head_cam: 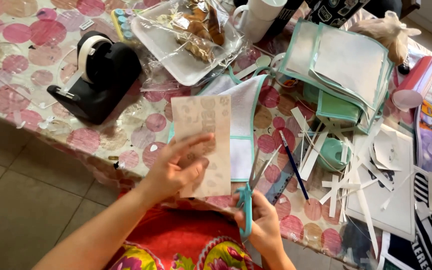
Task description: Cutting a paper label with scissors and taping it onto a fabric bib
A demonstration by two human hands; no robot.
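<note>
My left hand [176,167] holds a tan rectangular sheet of paper [203,127] upright over the table edge, thumb across its front. My right hand [258,222] grips teal-handled scissors [250,192] whose blades point up and stand slightly apart, just right of the sheet's lower corner. Behind the sheet lies a white cloth piece with teal trim [243,115].
A black tape dispenser [98,75] stands at left on the pink-dotted tablecloth [36,35]. A bagged foam tray [186,37], a stack of teal-edged sheets [343,65], a blue pen [292,165], white paper strips [336,187] and a teal round container [335,152] crowd the right.
</note>
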